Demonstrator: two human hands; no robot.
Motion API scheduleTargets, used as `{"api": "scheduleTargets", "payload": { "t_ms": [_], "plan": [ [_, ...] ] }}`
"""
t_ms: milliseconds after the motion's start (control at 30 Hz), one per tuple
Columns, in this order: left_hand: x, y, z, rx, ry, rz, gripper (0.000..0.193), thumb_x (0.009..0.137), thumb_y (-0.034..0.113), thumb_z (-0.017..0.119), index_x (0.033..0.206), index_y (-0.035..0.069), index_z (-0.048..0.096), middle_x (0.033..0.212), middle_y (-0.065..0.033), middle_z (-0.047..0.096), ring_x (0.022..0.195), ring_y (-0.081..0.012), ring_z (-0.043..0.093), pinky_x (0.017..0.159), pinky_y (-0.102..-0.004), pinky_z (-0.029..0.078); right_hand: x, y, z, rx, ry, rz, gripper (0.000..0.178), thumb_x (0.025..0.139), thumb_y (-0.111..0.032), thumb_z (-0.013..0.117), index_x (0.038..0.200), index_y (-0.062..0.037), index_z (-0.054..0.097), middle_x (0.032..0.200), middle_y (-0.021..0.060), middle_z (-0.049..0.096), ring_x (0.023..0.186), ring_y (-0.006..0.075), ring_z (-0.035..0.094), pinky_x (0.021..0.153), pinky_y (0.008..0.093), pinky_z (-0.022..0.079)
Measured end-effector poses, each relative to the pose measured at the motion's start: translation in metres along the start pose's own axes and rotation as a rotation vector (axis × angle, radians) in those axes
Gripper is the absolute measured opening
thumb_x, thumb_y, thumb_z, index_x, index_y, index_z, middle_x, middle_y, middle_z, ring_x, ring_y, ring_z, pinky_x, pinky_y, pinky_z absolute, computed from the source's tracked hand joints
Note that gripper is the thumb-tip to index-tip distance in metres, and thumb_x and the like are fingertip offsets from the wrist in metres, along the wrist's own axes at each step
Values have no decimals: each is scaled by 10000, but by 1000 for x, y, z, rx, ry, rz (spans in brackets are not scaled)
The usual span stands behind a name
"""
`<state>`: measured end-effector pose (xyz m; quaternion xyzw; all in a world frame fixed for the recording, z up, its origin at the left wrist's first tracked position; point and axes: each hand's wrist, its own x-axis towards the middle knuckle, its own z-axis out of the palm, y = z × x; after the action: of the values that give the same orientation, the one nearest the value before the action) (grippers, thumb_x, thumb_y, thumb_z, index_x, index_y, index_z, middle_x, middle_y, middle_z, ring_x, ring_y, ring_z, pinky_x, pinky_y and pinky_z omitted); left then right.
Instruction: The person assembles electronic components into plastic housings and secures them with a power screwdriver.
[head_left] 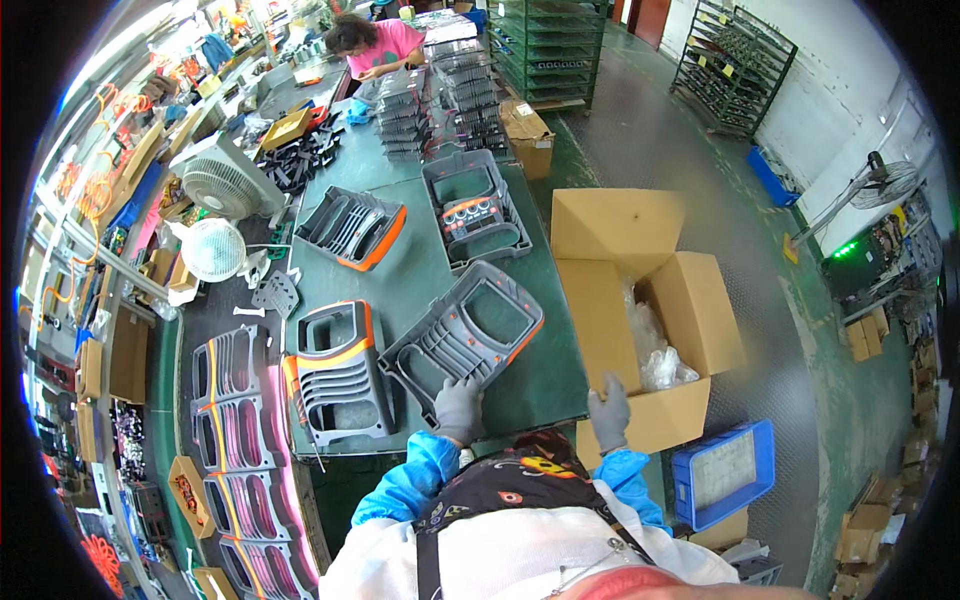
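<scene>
Your gloved left hand [459, 410] is touching the near edge of the grey-orange frame [462, 340]; can't tell if it's gripping. That frame is lying aslant on the green table [552, 395], between a ribbed frame [345, 384] on the left and the open carton [597, 320]. Your right hand [609, 414] is hovering or resting by the carton's near side, fingers extended; contact unclear. Clear plastic [665, 370] is sitting inside.
</scene>
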<state>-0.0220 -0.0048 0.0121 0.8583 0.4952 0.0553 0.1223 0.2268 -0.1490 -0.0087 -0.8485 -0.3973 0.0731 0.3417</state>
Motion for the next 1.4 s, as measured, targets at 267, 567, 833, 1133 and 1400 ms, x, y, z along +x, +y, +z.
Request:
{"api": "scheduleTargets", "payload": {
  "t_ms": [267, 567, 833, 1133, 1400],
  "plan": [
    [6, -8, -108, -729, 293, -77, 263, 889, 255, 547, 989, 24, 625, 816, -190, 636, 786, -329, 610, 681, -373, 466, -32, -68, 48, 688, -374, 104, 601, 838, -269, 646, 1323, -3, 412, 1234, 199, 545, 1088, 282, 569, 929, 344, 443],
    [0, -41, -37, -1691, -2, -215, 417, 1009, 311, 354, 1095, -31, 576, 1000, -69, 622, 873, -117, 544, 802, -270, 447, -15, -106, 4, 860, -538, 296, 284, 837, -170, 577, 1066, -5, 545, 815, 90, 616, 642, 184, 610, 569, 327, 520],
    [-39, -80, -54, -406, 353, -136, 295, 844, 265, 596, 1112, 141, 598, 1014, -95, 629, 975, -317, 565, 821, -413, 463, -4, -57, 32, 657, -420, 364, 386, 718, -31, 511, 1102, -4, 546, 835, 83, 600, 644, 174, 611, 547, 288, 507],
    [-90, -135, -35, 55, 225, -286, 318, 801, 357, 637, 950, 78, 602, 903, -123, 640, 931, -307, 576, 1008, -511, 298, 6, -42, 49, 433, -305, 129, 392, 763, -45, 548, 1146, 37, 573, 1038, 98, 639, 884, 203, 570, 830, 285, 423],
    [-61, -86, -16, -44, 108, -150, 305, 800, 380, 618, 851, 81, 595, 833, -128, 644, 881, -320, 598, 898, -438, 390, 27, -23, 51, 302, -194, 105, 462, 772, -81, 587, 1229, -31, 551, 1094, 145, 642, 1012, 277, 594, 890, 316, 419]
  ]
}}
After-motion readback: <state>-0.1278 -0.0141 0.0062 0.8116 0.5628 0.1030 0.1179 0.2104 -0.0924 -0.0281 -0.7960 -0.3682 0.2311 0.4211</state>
